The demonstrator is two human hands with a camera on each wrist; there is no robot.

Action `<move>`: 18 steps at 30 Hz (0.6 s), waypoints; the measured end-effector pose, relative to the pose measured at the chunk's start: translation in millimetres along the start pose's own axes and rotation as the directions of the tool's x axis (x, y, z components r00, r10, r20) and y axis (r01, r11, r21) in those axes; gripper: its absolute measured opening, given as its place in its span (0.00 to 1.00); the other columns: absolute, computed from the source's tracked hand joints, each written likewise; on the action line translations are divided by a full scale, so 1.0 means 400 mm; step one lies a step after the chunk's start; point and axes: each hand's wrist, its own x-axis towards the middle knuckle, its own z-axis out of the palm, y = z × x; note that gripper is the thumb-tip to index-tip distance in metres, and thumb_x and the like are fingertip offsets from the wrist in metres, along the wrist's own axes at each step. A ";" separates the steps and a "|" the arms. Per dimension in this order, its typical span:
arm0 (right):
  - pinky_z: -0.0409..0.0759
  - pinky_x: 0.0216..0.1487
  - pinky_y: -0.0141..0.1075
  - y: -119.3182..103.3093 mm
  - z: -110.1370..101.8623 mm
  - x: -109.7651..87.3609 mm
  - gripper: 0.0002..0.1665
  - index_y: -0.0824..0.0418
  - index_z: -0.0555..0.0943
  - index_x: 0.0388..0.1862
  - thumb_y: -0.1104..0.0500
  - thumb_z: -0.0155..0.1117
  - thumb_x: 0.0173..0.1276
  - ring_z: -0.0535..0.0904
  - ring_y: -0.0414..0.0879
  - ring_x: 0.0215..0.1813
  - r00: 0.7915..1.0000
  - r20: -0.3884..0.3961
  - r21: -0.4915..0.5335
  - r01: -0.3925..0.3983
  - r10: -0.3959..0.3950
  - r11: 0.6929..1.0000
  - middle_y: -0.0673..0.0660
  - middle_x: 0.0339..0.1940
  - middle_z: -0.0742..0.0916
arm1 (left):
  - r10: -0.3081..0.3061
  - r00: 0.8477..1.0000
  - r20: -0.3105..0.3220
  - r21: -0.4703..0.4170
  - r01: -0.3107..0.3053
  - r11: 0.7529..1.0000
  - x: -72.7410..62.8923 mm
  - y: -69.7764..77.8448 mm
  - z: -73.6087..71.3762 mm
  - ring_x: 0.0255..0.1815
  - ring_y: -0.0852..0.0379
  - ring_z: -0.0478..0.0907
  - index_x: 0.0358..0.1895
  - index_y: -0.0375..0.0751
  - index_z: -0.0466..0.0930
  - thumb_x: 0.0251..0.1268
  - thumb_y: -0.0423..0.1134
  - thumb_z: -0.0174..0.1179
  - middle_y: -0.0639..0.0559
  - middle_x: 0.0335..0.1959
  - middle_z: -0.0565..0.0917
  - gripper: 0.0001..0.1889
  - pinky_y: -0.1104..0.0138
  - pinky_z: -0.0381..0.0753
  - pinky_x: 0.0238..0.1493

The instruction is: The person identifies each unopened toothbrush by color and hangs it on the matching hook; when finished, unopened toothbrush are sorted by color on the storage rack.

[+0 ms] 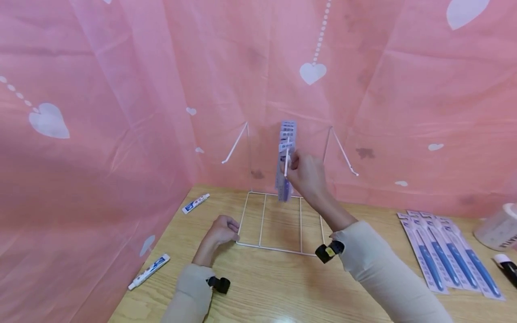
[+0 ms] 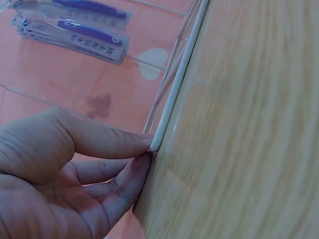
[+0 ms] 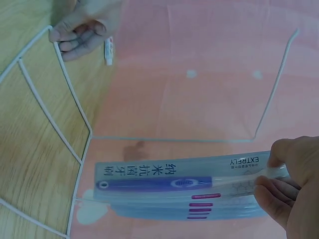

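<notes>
A white wire rack [image 1: 278, 249] stands on the table, its base flat and three hooks rising at the back. My left hand [image 1: 220, 231] pinches the base's front left corner between thumb and fingers, as the left wrist view shows closely. Several packaged toothbrushes [image 1: 287, 129] hang in a row on the middle hook. At that hook's front, my right hand [image 1: 308, 175] pinches the top end of the foremost packaged toothbrush [image 3: 149, 172], which has a purple handle. The hook's tip [image 1: 285, 174] sticks out in front of this pack.
Two toothpaste tubes [image 1: 195, 203] lie at the table's left side. Several blue-handled packaged toothbrushes [image 1: 436, 251] lie at the right, near a white cylindrical container [image 1: 498, 229] and a black tube with a white cap [image 1: 506, 268]. Pink curtain [image 1: 258, 67] hangs behind; both outer hooks [image 1: 343, 150] jut forward.
</notes>
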 end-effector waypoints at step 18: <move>0.76 0.29 0.42 0.027 0.032 0.067 0.10 0.66 0.80 0.26 0.61 0.71 0.56 0.81 0.53 0.28 0.986 -0.046 0.024 -0.161 0.162 0.987 0.59 0.25 0.87 | 0.019 1.000 0.008 0.008 -0.019 1.000 0.002 0.004 0.006 0.37 0.50 0.77 0.41 0.31 0.81 0.43 0.20 0.70 0.45 0.34 0.80 0.17 0.63 0.80 0.40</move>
